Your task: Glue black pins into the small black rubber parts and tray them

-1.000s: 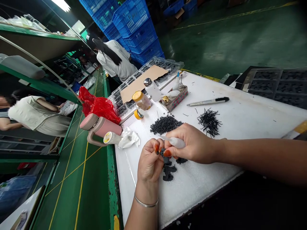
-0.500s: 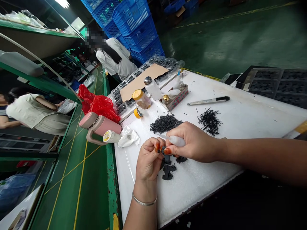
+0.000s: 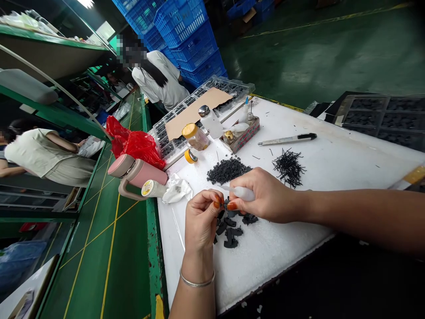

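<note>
My left hand (image 3: pixel 200 221), a bangle at its wrist, is closed in a pinch on a small dark part (image 3: pixel 225 205), mostly hidden by the fingertips. My right hand (image 3: pixel 270 197) is wrapped round a small white squeeze bottle (image 3: pixel 244 193) with a thin nozzle pointing left. Its thumb and fingertip also meet the small part, close against the left fingers. Below the hands lie several dark grey moulded pieces (image 3: pixel 230 238) on the white work surface (image 3: pixel 265 266). Just beyond is a heap of tiny black rings (image 3: pixel 226 170); thin black pins (image 3: pixel 288 167) are piled to the right.
A pen (image 3: pixel 287 139), a small box of bottles (image 3: pixel 244 137), a yellow-lidded jar (image 3: pixel 195 136) and a tape roll (image 3: pixel 190 156) stand farther back. On the left are a pink flask (image 3: pixel 142 172), crumpled tissue (image 3: pixel 177 189) and a red bag (image 3: pixel 133 144). Co-workers sit beyond.
My left hand has shifted slightly left, uncovering more of the grey pieces below. The small part is turned between the fingertips; the bottle stays in my right hand.
</note>
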Tool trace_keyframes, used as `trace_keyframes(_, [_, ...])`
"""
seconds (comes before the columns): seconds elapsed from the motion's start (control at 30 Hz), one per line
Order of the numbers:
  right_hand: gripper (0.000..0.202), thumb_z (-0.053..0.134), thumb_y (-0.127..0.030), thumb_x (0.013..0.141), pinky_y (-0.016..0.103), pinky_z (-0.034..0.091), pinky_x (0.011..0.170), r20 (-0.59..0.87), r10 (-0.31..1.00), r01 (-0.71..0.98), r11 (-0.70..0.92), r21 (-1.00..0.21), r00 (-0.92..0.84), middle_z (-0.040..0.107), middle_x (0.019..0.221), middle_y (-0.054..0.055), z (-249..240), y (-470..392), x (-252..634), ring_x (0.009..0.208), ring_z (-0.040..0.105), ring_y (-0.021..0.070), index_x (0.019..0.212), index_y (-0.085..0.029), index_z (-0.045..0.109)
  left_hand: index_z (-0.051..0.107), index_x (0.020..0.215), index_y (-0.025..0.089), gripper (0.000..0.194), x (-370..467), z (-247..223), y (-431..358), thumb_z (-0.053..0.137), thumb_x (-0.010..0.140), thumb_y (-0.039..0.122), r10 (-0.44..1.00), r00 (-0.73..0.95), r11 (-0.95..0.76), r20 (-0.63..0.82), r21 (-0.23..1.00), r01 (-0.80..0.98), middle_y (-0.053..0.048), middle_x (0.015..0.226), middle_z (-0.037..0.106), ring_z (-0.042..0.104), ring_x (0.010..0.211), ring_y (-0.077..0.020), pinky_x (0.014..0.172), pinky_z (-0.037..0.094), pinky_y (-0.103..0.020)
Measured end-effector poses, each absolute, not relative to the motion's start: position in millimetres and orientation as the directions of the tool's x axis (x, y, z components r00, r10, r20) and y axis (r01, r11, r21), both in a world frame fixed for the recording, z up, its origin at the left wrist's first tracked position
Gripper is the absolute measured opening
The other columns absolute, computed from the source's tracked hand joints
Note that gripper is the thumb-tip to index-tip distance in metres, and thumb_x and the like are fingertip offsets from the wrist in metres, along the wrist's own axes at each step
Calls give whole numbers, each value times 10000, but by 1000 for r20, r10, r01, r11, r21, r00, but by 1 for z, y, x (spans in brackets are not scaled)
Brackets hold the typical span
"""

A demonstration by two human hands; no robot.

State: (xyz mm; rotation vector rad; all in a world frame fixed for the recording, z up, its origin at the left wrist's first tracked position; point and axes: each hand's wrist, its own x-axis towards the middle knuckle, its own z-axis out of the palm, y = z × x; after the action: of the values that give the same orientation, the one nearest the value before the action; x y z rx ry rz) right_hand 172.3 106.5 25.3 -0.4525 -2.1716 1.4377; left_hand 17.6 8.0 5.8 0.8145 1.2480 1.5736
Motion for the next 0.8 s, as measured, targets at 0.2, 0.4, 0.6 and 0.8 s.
trace_keyframes(0.2, [212, 611, -185, 743, 184, 280, 457, 388, 562, -61, 512, -857, -731, 499, 509, -33, 18, 104, 170, 469, 424, 53, 560, -123, 526, 650, 709, 159, 116, 21, 0, 10, 765, 700, 173, 935, -352, -93, -39, 932, -351, -11, 747, 584, 532, 650, -81, 588, 432, -151])
trace_keyframes(0.4, [201, 606, -166, 740, 189, 282, 464, 421, 567, -68, 539, -840, -708, 510, 516, -30, 14, 102, 169, 469, 429, 54, 562, -122, 525, 657, 707, 156, 128, 19, -1, 11, 781, 679, 172, 938, -341, -76, -63, 922, -380, -9, 746, 594, 545, 638, -74, 592, 450, -143])
trace_keyframes(0.6, [187, 616, -189, 748, 197, 300, 458, 312, 599, 3, 465, -885, -737, 533, 510, -26, 15, 105, 166, 470, 449, 72, 579, -127, 564, 659, 763, 162, 128, 18, 3, 11, 768, 698, 180, 922, -384, -70, -47, 956, -286, -12, 829, 597, 560, 709, -80, 612, 471, -135])
trace_keyframes(0.8, [167, 625, -180, 752, 190, 358, 473, 267, 662, -19, 357, -934, -700, 583, 534, -14, 16, 109, 165, 487, 495, 83, 598, -133, 579, 657, 932, 216, 141, 24, 3, 10, 681, 793, 213, 874, -486, -128, 7, 968, -216, -16, 909, 624, 598, 829, -123, 651, 532, -192])
